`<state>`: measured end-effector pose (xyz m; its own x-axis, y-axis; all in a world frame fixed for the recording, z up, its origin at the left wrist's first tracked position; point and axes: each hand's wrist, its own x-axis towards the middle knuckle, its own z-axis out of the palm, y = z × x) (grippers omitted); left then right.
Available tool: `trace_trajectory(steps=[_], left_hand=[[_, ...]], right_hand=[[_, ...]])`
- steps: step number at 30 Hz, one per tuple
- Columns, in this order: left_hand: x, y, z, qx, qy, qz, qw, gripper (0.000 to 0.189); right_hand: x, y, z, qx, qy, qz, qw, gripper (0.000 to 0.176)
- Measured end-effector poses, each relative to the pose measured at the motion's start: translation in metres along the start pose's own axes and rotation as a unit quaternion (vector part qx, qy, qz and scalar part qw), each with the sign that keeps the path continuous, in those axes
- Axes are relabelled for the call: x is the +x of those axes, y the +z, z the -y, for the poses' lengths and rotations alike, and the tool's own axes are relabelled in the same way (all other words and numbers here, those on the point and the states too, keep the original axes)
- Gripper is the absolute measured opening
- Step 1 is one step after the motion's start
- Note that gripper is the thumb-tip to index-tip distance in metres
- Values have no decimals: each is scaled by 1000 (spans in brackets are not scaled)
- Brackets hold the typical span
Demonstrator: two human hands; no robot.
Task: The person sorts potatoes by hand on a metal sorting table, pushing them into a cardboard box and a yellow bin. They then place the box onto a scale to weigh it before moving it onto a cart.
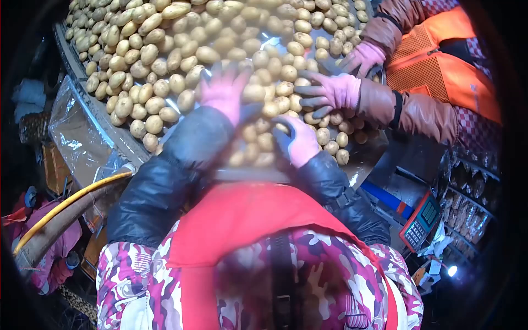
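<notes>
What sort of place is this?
Probably a produce sorting or packing area: what look like potatoes cover a broad table, with a co-worker's orange vest and a red-framed keypad device nearby.

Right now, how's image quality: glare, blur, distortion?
Head view: round fisheye look, corners black; head view: lamp flares at lower right, glare streaks the clear plastic at left; head view: left grip is blurred, potatoes look hazy at top centre, crisper at upper left.
</notes>
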<state>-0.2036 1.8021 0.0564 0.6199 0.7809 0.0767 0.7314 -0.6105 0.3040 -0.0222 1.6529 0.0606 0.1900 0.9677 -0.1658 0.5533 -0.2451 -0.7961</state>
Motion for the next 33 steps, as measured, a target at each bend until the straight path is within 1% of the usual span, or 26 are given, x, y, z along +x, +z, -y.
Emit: trace_trajectory(steps=[1,3,5,7,8,9,10,11,13,14,15,16,17,18,19,20,22,24,25,26,27,29,30,31,32,33], left_hand=[[0,6,-8,3,0,0,1000,89],[-2,11,-23,10,-2,-1,1000,92],[-17,8,-37,-56,-5,72,996,96],[-35,-3,-37,-57,58,32,996,80],[-31,-10,-31,-93,41,74,992,73],[-20,-25,-24,-130,23,116,985,65],[-9,-32,-15,-166,4,156,974,58],[-4,-19,-3,-115,90,-36,989,38],[19,-22,-3,-13,107,29,994,35],[28,-3,0,37,168,-39,984,31],[37,11,1,68,179,-55,980,30],[46,21,-1,99,191,-72,974,28],[54,30,-4,130,202,-88,967,27],[61,34,-9,133,160,-31,978,29],[66,34,-8,114,156,-2,981,30],[71,34,-6,94,150,26,984,31],[70,19,-3,82,152,71,982,33],[44,-10,-4,-69,68,37,995,48],[33,-21,-2,-148,8,25,989,56],[17,-16,11,-269,-39,-6,962,62],[10,-44,4,-438,-164,71,881,63],[-12,-55,7,-564,-143,-40,812,64],[-26,-68,6,-669,-184,-6,720,66],[-41,-80,6,-760,-218,22,612,67],[-53,-79,10,-728,-175,14,662,67],[-67,-78,14,-692,-134,6,710,68]], right_hand=[[5,-6,7,-4,56,-6,998,31],[11,-12,-11,-97,56,-58,992,32],[8,-23,-24,-121,41,-86,988,31],[0,-29,-30,-81,76,-92,990,30],[-4,-27,-45,8,134,-82,988,28],[-8,-34,-32,150,229,-53,960,27],[-13,-33,-38,250,256,-56,932,27],[-18,-33,-44,346,280,-58,894,28],[-24,-43,-32,384,285,-34,878,29],[-26,-47,-27,402,287,-21,869,30],[-28,-49,-27,294,155,-16,943,31],[-29,-50,-27,175,18,-9,984,32],[-29,-53,-25,143,-4,3,990,32],[-29,-55,-23,111,-27,13,993,33],[-29,-58,-21,80,-51,22,995,33],[-31,-53,-14,221,73,27,972,32],[-33,-64,6,392,222,74,890,37],[-23,-63,-7,353,205,70,910,37],[-17,-63,-11,335,197,69,919,37],[-2,-63,-12,312,191,72,928,34],[26,-65,-6,267,178,70,944,31],[90,-73,15,156,155,58,974,28],[117,-62,6,72,7,-22,997,29],[150,-51,-8,1,-79,-86,993,31],[180,-50,-9,-106,-93,-60,988,37],[188,-53,28,-319,-83,-38,943,40]])
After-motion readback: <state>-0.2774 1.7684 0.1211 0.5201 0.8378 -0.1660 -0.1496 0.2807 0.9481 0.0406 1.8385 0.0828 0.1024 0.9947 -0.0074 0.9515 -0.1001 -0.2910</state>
